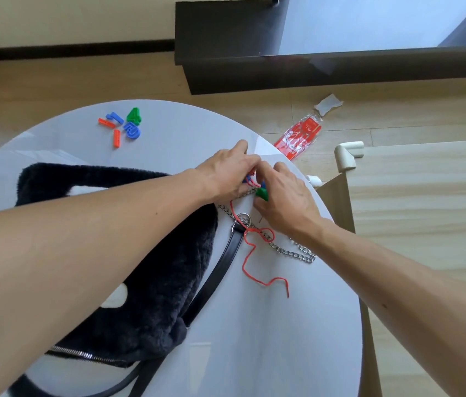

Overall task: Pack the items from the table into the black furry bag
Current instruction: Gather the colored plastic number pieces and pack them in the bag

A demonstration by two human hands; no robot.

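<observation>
The black furry bag point(145, 282) lies on the round white table point(269, 339), mostly under my left forearm, with its zipper at the lower left. Its black strap point(220, 270) and silver chain point(291, 253) trail to the right. My left hand point(226, 173) and my right hand point(283, 202) meet near the table's right edge, both closed around a small cluster of blue, red and green plastic pieces point(261, 193). A red string point(254, 253) hangs from that cluster and curls over the chain. Several more plastic pieces point(124, 126) lie at the table's far left.
A red and clear plastic wrapper point(297, 138) and a torn scrap lie on the wooden floor beyond the table. A light wooden surface point(426, 210) with padded corner guards stands close on the right. A dark low cabinet point(312, 70) runs along the back.
</observation>
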